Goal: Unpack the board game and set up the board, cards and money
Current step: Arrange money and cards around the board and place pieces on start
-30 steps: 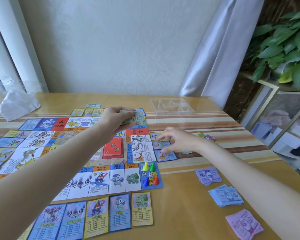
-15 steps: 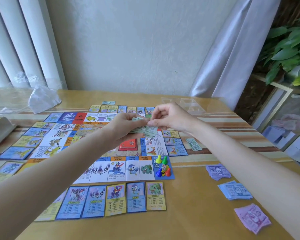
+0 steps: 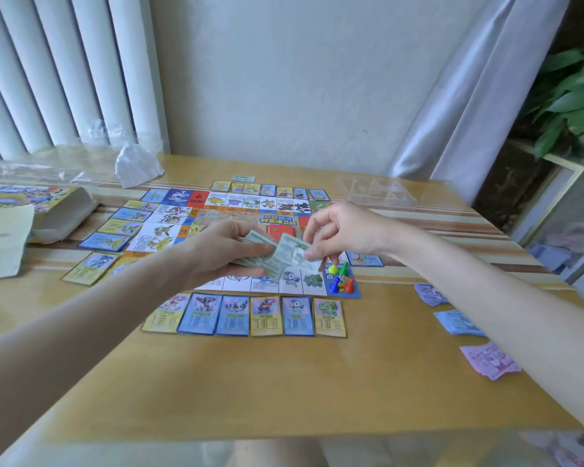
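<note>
The game board (image 3: 236, 210) lies flat on the wooden table (image 3: 284, 382), with property cards (image 3: 267, 316) laid in rows along its near, left and far edges. My left hand (image 3: 216, 254) grips a stack of green money notes (image 3: 270, 261) above the board. My right hand (image 3: 344, 230) pinches the top green note (image 3: 295, 251) at its right end. Coloured pawns and a die (image 3: 341, 279) stand on the board's near right corner. Purple (image 3: 429, 293), blue (image 3: 457, 323) and pink (image 3: 489, 360) money piles lie on the table at the right.
The game box (image 3: 48, 203) and a paper sheet (image 3: 0, 241) sit at the left. Crumpled clear plastic (image 3: 135, 163) lies at the back left, and a clear plastic tray (image 3: 375, 190) at the back right. A plant (image 3: 570, 102) and shelf stand beyond the table's right edge.
My right hand came back from the table at the board's right to the green notes in my left hand and now pinches the top note. Both hands dropped lower as my view swung left.
</note>
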`<state>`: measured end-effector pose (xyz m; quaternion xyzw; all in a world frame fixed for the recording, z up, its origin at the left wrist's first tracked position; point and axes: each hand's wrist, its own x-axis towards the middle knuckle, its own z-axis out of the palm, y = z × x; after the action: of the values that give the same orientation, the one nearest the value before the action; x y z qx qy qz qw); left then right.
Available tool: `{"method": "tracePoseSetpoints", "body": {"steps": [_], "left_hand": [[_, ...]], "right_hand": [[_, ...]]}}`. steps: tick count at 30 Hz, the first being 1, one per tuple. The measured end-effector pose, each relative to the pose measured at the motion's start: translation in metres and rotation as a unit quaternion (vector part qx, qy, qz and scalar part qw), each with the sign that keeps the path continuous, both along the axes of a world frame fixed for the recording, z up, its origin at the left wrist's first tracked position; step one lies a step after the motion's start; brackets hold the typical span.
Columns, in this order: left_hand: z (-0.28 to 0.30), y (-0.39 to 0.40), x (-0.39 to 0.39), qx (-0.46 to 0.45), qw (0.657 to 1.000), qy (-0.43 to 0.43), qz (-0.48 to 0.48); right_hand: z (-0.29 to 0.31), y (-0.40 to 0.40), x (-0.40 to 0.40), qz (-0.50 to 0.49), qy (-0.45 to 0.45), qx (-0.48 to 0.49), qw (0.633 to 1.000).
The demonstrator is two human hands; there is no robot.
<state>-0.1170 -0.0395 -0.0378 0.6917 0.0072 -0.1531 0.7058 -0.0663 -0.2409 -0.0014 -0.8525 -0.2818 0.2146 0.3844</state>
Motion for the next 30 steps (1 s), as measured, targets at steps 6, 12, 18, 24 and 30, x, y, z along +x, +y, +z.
{"method": "tracePoseSetpoints", "body": {"steps": [6, 12, 18, 24, 30], "left_hand": [[-0.018, 0.015, -0.022, -0.001, 0.997, 0.023, 0.08], [-0.026, 0.01, -0.036, 0.006, 0.995, 0.008, 0.095], [-0.027, 0.027, -0.039, -0.015, 0.989, 0.005, 0.15], [-0.013, 0.064, -0.031, -0.079, 0.975, -0.018, 0.208], [-0.016, 0.124, -0.031, -0.142, 0.958, -0.02, 0.25]], "right_hand": [[-0.041, 0.013, -0.044, 0.11, 0.052, -0.154, 0.981], [-0.057, 0.025, -0.064, 0.126, -0.049, -0.212, 0.968], [-0.033, 0.043, -0.056, 0.01, -0.096, -0.075, 0.992], [-0.025, 0.111, -0.027, -0.031, -0.047, 0.08, 0.995], [-0.038, 0.181, 0.009, -0.058, 0.056, 0.178, 0.981]]}}
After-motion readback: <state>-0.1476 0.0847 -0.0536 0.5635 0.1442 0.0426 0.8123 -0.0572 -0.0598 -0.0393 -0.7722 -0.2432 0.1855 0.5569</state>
